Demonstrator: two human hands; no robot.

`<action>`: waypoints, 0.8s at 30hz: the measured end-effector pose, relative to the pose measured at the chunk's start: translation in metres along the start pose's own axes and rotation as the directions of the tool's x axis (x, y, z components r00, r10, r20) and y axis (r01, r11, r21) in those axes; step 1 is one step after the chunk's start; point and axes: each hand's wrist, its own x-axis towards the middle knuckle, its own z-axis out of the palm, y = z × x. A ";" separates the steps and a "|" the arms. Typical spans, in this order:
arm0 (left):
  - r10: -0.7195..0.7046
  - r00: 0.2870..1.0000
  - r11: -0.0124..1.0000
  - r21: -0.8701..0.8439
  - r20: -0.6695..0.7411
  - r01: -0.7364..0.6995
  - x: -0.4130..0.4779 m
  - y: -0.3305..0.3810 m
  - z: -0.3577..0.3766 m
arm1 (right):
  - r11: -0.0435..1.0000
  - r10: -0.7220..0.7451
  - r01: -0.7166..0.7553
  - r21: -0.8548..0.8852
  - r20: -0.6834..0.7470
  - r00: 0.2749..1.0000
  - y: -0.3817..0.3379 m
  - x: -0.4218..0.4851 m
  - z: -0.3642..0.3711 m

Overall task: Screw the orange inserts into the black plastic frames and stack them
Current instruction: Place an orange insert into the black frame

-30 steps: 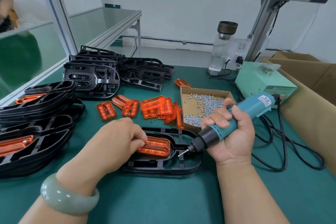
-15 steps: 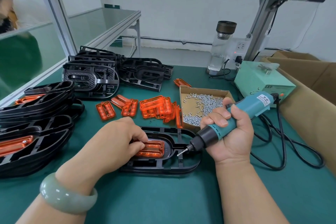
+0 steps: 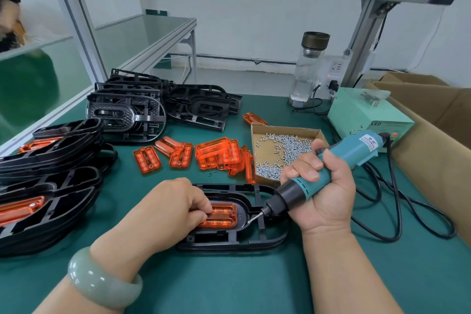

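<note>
A black plastic frame (image 3: 234,242) lies flat on the green mat in front of me. An orange insert (image 3: 223,216) sits in its oval recess. My left hand (image 3: 168,208) has its curled fingertips on the insert's left end and holds it down. My right hand (image 3: 321,196) grips a teal electric screwdriver (image 3: 351,151). The bit carries a screw, and its tip sits just right of the insert's right end. Loose orange inserts (image 3: 219,154) lie in a heap behind the frame.
An open cardboard tray of small screws (image 3: 285,153) stands behind my right hand. Frames fitted with inserts are stacked at the left (image 3: 51,186); bare frames are piled at the back (image 3: 127,115). A green power box (image 3: 367,115), its cable (image 3: 395,211), a glass bottle (image 3: 309,66) and a cardboard box (image 3: 433,140) fill the right side.
The insert went from tilted in my left hand to lying flat in the frame's recess. The screwdriver tip moved slightly down towards the insert's right end.
</note>
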 end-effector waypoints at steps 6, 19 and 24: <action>0.013 0.999 1.000 0.024 0.040 -0.014 -0.001 0.003 -0.003 | 1.000 -0.002 0.002 -0.008 -0.007 1.000 0.000 0.000 0.000; 0.209 0.977 0.976 -0.049 -0.033 -0.211 0.075 0.065 -0.021 | 0.999 0.015 -0.016 -0.036 -0.023 1.000 0.001 0.003 0.001; 0.220 0.945 0.959 0.125 0.243 -0.255 0.112 0.095 -0.008 | 0.999 0.015 -0.016 -0.041 -0.022 1.000 0.000 0.005 0.002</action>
